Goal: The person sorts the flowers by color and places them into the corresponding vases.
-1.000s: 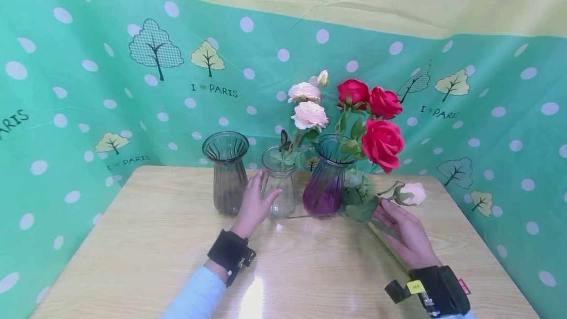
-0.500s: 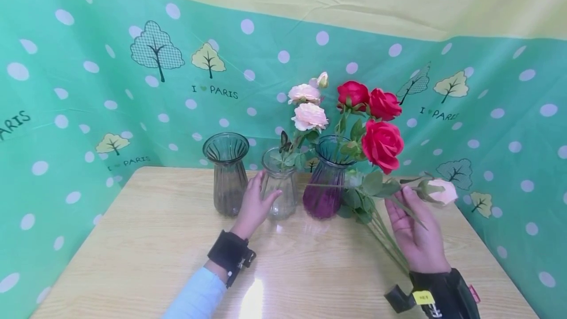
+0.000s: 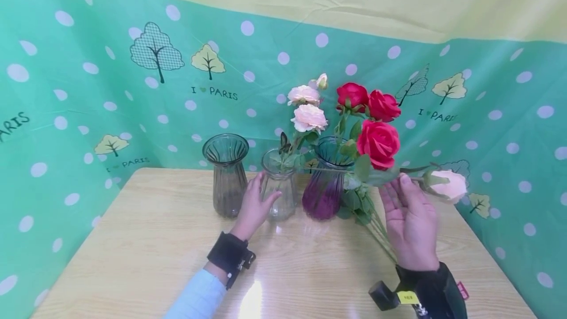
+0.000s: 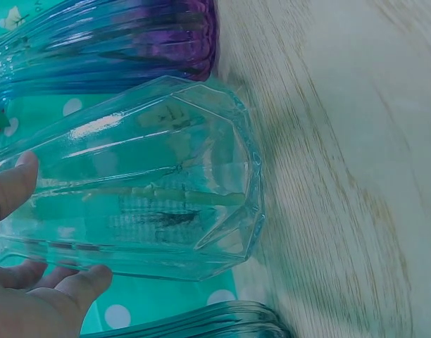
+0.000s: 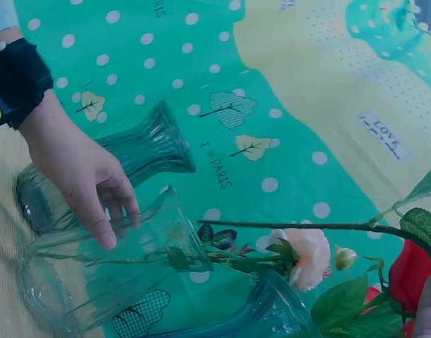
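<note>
Left hand (image 3: 254, 206) lies at the clear vase (image 3: 285, 198), thumb and fingers apart, glass likely slippery and breakable, while right hand (image 3: 413, 225) pinches the pale rose (image 3: 448, 186), bloom just right of grip, stem (image 5: 293, 226) running left, probably light, stiff-stemmed, soft-petalled, best held by the stem.
</note>
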Action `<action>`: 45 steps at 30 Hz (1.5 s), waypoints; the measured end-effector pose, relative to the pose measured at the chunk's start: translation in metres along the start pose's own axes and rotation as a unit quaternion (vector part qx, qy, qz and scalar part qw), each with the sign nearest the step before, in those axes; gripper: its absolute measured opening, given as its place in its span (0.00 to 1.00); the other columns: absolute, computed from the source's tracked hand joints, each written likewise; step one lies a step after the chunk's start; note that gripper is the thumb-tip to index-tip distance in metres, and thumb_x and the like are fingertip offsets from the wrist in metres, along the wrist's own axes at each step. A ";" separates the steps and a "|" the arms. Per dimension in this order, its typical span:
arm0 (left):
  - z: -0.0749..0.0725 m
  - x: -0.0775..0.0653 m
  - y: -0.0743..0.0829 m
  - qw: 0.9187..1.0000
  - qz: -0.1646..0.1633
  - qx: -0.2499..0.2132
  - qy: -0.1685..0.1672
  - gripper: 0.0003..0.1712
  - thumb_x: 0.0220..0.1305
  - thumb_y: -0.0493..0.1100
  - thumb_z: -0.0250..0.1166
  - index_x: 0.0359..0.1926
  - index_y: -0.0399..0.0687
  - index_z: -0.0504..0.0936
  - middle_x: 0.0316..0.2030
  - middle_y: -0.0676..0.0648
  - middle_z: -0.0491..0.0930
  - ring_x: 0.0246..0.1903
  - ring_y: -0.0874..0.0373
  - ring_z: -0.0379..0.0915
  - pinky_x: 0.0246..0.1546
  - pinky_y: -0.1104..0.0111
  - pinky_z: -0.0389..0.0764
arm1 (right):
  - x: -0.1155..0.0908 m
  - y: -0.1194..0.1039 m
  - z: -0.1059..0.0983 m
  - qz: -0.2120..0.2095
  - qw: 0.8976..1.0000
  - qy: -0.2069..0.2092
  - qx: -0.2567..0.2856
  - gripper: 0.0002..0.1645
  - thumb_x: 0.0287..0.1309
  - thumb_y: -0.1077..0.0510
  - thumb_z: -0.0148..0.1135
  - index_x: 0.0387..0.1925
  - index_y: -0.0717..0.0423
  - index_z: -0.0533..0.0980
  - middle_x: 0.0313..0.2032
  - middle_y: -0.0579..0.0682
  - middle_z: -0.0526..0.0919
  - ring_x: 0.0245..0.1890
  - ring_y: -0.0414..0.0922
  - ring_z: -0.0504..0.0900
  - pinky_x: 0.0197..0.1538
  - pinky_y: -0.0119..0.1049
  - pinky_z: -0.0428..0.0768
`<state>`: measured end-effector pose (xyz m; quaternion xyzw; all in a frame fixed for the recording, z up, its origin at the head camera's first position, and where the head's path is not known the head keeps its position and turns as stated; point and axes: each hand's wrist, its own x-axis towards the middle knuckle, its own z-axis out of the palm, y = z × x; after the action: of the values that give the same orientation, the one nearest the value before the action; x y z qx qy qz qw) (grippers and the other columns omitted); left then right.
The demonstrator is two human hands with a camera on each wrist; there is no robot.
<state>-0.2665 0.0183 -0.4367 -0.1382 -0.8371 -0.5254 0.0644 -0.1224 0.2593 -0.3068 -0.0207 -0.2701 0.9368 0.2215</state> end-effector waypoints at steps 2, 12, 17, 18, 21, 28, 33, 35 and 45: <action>0.000 0.000 0.001 1.000 -0.002 0.000 -0.003 0.45 0.59 0.51 0.64 0.70 0.41 0.53 0.66 0.37 0.60 0.61 0.39 0.64 0.60 0.49 0.70 | -0.001 0.007 0.004 -0.026 0.998 0.030 -0.038 0.07 0.60 0.66 0.57 0.36 0.65 0.80 0.31 0.56 0.86 0.34 0.45 0.85 0.47 0.35 0.84; -0.002 -0.001 0.002 1.000 -0.008 0.000 -0.006 0.46 0.58 0.52 0.64 0.70 0.41 0.53 0.66 0.36 0.60 0.61 0.40 0.63 0.61 0.48 0.69 | 0.000 0.036 0.012 -0.152 0.969 0.041 -0.190 0.08 0.54 0.63 0.64 0.32 0.68 0.79 0.27 0.54 0.87 0.30 0.44 0.87 0.43 0.39 0.84; -0.002 -0.002 0.003 1.000 -0.010 0.001 -0.006 0.46 0.58 0.51 0.65 0.70 0.41 0.53 0.66 0.36 0.60 0.61 0.40 0.63 0.61 0.48 0.69 | -0.001 0.047 0.012 -0.160 0.974 0.009 -0.161 0.08 0.55 0.66 0.63 0.35 0.70 0.79 0.29 0.56 0.87 0.30 0.45 0.87 0.41 0.39 0.84; -0.002 -0.002 0.003 1.000 -0.010 0.001 -0.005 0.46 0.58 0.51 0.65 0.70 0.41 0.53 0.66 0.36 0.60 0.61 0.39 0.64 0.61 0.48 0.69 | -0.002 0.049 0.012 -0.158 0.976 -0.001 -0.151 0.08 0.55 0.67 0.62 0.35 0.71 0.79 0.29 0.56 0.87 0.31 0.45 0.87 0.42 0.39 0.84; -0.002 -0.001 0.003 1.000 -0.009 0.000 -0.003 0.46 0.58 0.50 0.65 0.70 0.40 0.53 0.66 0.36 0.60 0.61 0.39 0.64 0.61 0.48 0.70 | -0.002 0.056 0.011 -0.157 0.979 -0.028 -0.125 0.06 0.56 0.69 0.59 0.34 0.71 0.79 0.29 0.58 0.87 0.31 0.46 0.87 0.42 0.39 0.84; -0.001 -0.001 0.003 1.000 -0.009 0.000 -0.004 0.46 0.58 0.51 0.65 0.70 0.41 0.53 0.66 0.36 0.60 0.60 0.39 0.64 0.60 0.48 0.70 | 0.002 0.070 0.014 -0.160 0.977 -0.034 -0.134 0.07 0.55 0.70 0.60 0.36 0.71 0.79 0.29 0.57 0.86 0.31 0.46 0.87 0.42 0.40 0.84; -0.001 -0.002 0.002 1.000 -0.003 -0.006 -0.004 0.46 0.58 0.50 0.65 0.70 0.40 0.53 0.66 0.36 0.60 0.60 0.39 0.64 0.60 0.48 0.70 | 0.009 0.080 0.017 -0.157 0.974 -0.023 -0.160 0.06 0.54 0.68 0.62 0.35 0.68 0.79 0.30 0.55 0.87 0.31 0.45 0.87 0.41 0.40 0.84; -0.001 -0.002 0.002 1.000 -0.001 -0.006 -0.004 0.46 0.58 0.50 0.65 0.70 0.41 0.53 0.66 0.36 0.60 0.60 0.39 0.64 0.60 0.48 0.70 | 0.012 0.083 0.018 -0.158 0.972 -0.018 -0.172 0.06 0.54 0.67 0.63 0.35 0.66 0.79 0.30 0.54 0.87 0.31 0.44 0.87 0.41 0.39 0.84; 0.000 -0.002 0.001 1.000 -0.001 0.002 0.001 0.44 0.58 0.49 0.65 0.70 0.42 0.54 0.65 0.36 0.61 0.59 0.39 0.65 0.59 0.48 0.71 | 0.025 0.093 0.026 -0.178 0.961 0.000 -0.213 0.03 0.53 0.66 0.64 0.32 0.63 0.78 0.28 0.51 0.87 0.31 0.43 0.87 0.42 0.39 0.84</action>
<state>-0.2644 0.0180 -0.4363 -0.1367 -0.8381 -0.5242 0.0644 -0.1863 0.1868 -0.3300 -0.0190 -0.4628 0.8030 0.3750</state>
